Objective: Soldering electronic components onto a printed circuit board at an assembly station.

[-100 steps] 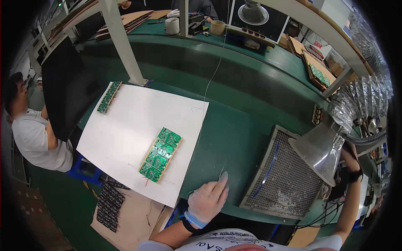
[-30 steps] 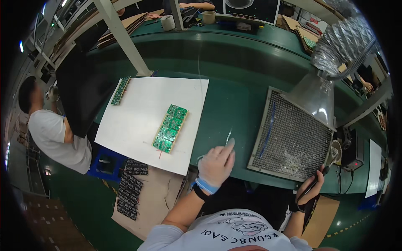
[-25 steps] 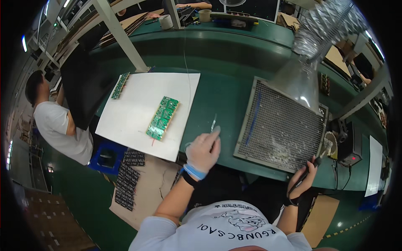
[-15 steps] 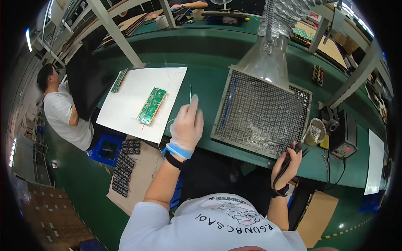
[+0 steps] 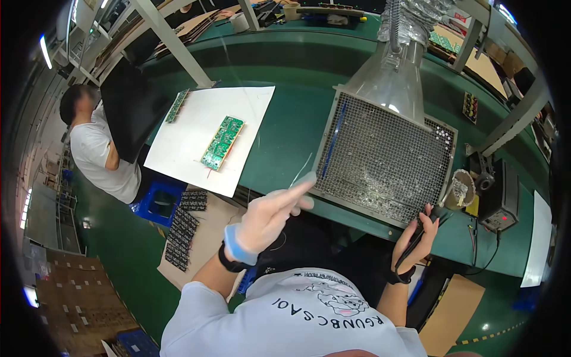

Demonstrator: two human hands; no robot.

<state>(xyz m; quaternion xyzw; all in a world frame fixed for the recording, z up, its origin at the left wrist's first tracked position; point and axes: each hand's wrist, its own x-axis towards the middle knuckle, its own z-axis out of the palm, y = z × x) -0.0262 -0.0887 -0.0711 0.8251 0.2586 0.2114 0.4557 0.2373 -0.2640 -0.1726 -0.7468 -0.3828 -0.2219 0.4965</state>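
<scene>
My left hand, in a white glove with a blue band at the wrist, pinches a thin strand of solder wire that sticks up past the fingertips. It hovers over the bench's front edge, left of a metal mesh grille. At the grille's front right corner, my right hand is wrapped round a black soldering iron. Its tip is hard to make out. A green circuit board lies on a white sheet to the left, with a narrower board behind it.
A clear fume hood rises behind the grille. Right of it stand a tip-cleaning pot and a black soldering station. A co-worker sits at the left. Several black boards lie on cardboard below the bench. A metal post rises behind the sheet.
My left hand has moved right and nearer to me, its fingers now pointing toward the grille with the solder wire. My right hand still grips the soldering iron. The view has shifted slightly.
</scene>
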